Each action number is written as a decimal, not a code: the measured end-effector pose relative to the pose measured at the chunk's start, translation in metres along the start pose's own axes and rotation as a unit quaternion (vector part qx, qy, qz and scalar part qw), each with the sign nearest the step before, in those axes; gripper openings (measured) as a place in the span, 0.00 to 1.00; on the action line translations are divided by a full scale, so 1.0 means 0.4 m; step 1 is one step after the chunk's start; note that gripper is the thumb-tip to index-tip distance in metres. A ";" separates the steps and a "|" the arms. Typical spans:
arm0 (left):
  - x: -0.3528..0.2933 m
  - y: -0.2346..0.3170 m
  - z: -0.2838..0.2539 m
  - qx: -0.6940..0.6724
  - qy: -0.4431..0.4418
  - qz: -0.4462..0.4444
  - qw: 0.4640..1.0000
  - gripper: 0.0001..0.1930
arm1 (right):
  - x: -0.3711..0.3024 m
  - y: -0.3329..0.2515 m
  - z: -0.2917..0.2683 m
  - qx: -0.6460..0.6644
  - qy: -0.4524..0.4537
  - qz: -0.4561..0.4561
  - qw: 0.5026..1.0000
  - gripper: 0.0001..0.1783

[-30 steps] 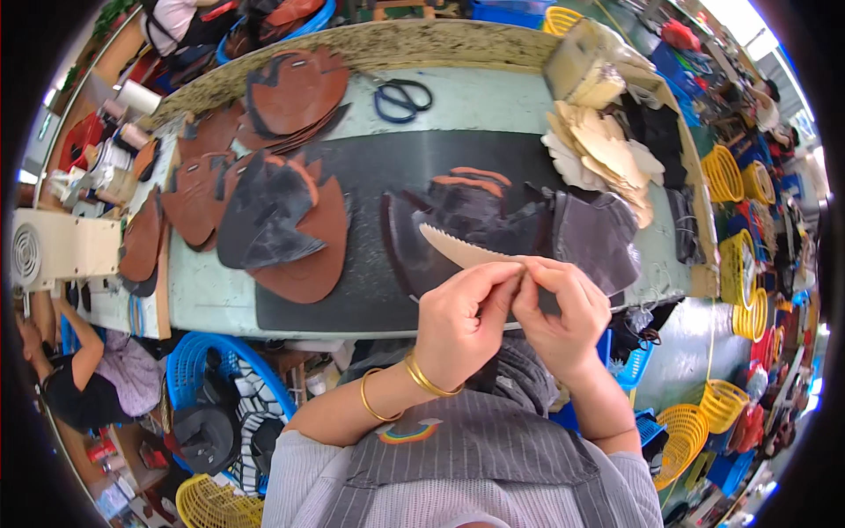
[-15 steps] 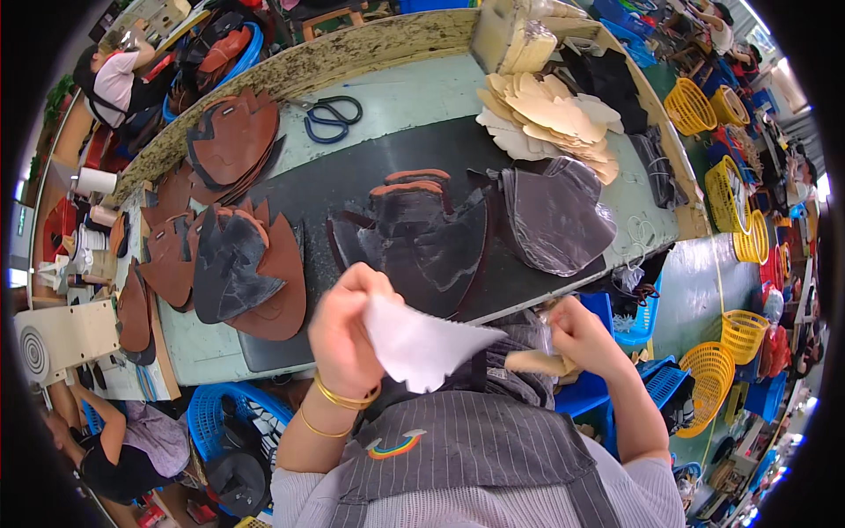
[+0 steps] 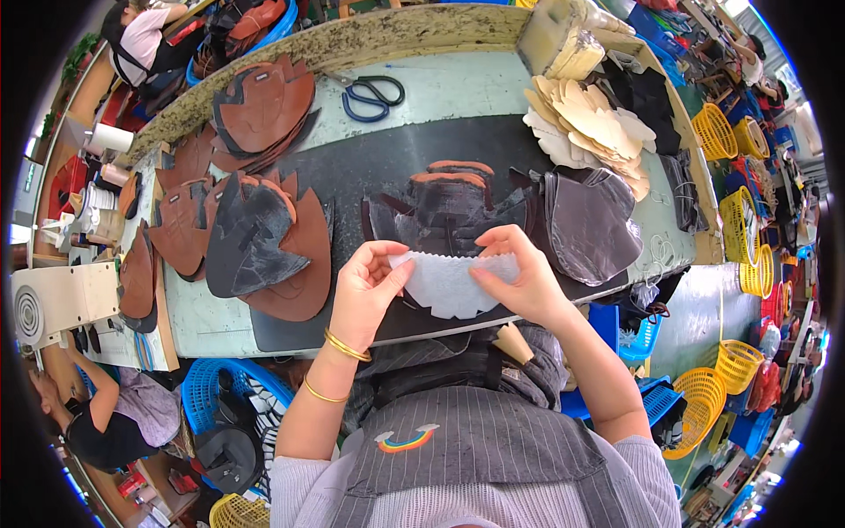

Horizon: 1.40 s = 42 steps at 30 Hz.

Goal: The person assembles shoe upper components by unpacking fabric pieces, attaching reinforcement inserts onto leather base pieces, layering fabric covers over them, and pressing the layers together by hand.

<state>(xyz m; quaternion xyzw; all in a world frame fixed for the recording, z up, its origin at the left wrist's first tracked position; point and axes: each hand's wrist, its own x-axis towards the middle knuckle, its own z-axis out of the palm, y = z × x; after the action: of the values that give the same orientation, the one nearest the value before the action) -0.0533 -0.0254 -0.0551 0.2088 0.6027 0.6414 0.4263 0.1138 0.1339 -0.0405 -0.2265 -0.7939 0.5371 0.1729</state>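
Hands first: my left hand and right hand each pinch one end of a white cut piece, grip closed on it at both top corners, thumbs on the near face. Piece hangs flat between my hands, just above the near edge of the bench, zigzag edge along the top, rounded lobes at the bottom.

Handling, my read: thin sheet, very light, floppy, probably fabric or foam lining. It sags if held at one end only, so two-point hold near the top edge is right. Pinched edge looks easy to crease or fray, so light pressure. Not slippery by the look of it.

Just past it on the black mat: stack of dark leather pieces, orange-trimmed ones on top, a greyish shiny piece to the right. Left of those, brown shield-shaped leather cuts overlap, more of them up the left side.

Further back: blue-handled scissors, pile of tan cut pieces. Far right, yellow baskets. Another person sits at the far left corner.
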 end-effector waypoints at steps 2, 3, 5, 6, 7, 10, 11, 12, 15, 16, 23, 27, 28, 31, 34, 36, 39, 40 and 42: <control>0.001 -0.025 -0.005 0.039 0.022 0.028 0.999 0.13 | 0.012 0.012 0.013 -0.020 -0.027 0.017 0.999 0.20; 0.002 -0.038 -0.006 0.082 0.042 0.060 0.994 0.12 | 0.017 0.019 0.018 -0.034 -0.044 0.016 0.998 0.20; 0.004 -0.053 -0.010 0.127 0.055 0.079 0.987 0.13 | 0.025 0.025 0.021 -0.051 -0.066 0.017 0.996 0.21; 0.003 -0.043 -0.007 0.171 0.048 0.069 0.982 0.13 | 0.029 0.026 0.019 -0.055 -0.062 0.025 0.996 0.21; 0.004 -0.033 -0.003 0.215 0.040 0.059 0.974 0.13 | 0.033 0.026 0.018 -0.058 -0.057 0.033 0.996 0.22; 0.003 -0.049 0.002 0.342 0.051 0.170 0.923 0.16 | 0.035 0.021 0.027 -0.101 -0.074 0.017 0.992 0.23; 0.010 -0.054 0.007 0.442 0.055 0.282 0.850 0.17 | 0.035 0.028 0.033 -0.104 -0.072 0.016 0.992 0.23; 0.002 -0.049 0.020 0.520 0.044 0.266 0.811 0.21 | 0.029 0.040 0.046 -0.167 -0.046 -0.050 0.984 0.23; -0.008 -0.018 0.049 0.596 0.158 0.284 0.734 0.24 | 0.018 0.037 0.063 -0.344 -0.006 -0.148 0.927 0.28; -0.009 -0.051 0.051 0.586 0.123 0.353 0.719 0.25 | 0.021 0.024 0.055 -0.374 0.018 -0.130 0.918 0.31; -0.065 -0.059 0.087 0.566 -0.142 0.328 0.743 0.29 | -0.048 0.042 -0.113 -0.283 0.289 0.036 0.914 0.23; -0.014 0.012 0.120 0.559 -0.138 0.366 0.732 0.26 | -0.087 0.121 -0.205 -0.399 0.170 -0.112 0.894 0.03; 0.003 0.018 0.132 0.542 -0.123 0.373 0.743 0.23 | -0.089 0.126 -0.210 -0.382 0.187 -0.109 0.898 0.03; 0.031 0.010 0.188 0.441 -0.083 0.379 0.809 0.16 | -0.079 0.108 -0.199 -0.234 0.232 -0.029 0.944 0.03; 0.005 0.020 0.287 0.143 -0.153 0.132 0.969 0.18 | -0.073 0.027 -0.137 -0.011 0.220 -0.021 0.975 0.03; -0.001 -0.017 0.301 -0.031 -0.136 0.021 0.990 0.13 | -0.065 -0.030 -0.091 -0.072 0.233 -0.059 0.968 0.04; 0.005 0.000 0.291 -0.077 -0.091 0.006 0.993 0.10 | -0.057 -0.060 -0.068 -0.141 0.269 -0.092 0.949 0.08; 0.003 0.014 0.287 -0.109 -0.078 0.001 0.991 0.09 | -0.054 -0.059 -0.070 -0.176 0.253 -0.172 0.936 0.11; -0.011 0.040 0.281 -0.129 -0.056 0.002 0.990 0.09 | -0.044 -0.069 -0.072 -0.228 0.190 -0.289 0.910 0.18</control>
<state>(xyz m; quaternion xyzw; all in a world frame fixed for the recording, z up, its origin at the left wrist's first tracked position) 0.0323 0.0393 -0.0177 0.1887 0.4896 0.7018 0.4818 0.1387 0.1379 -0.0048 -0.1184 -0.8775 0.2148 0.4122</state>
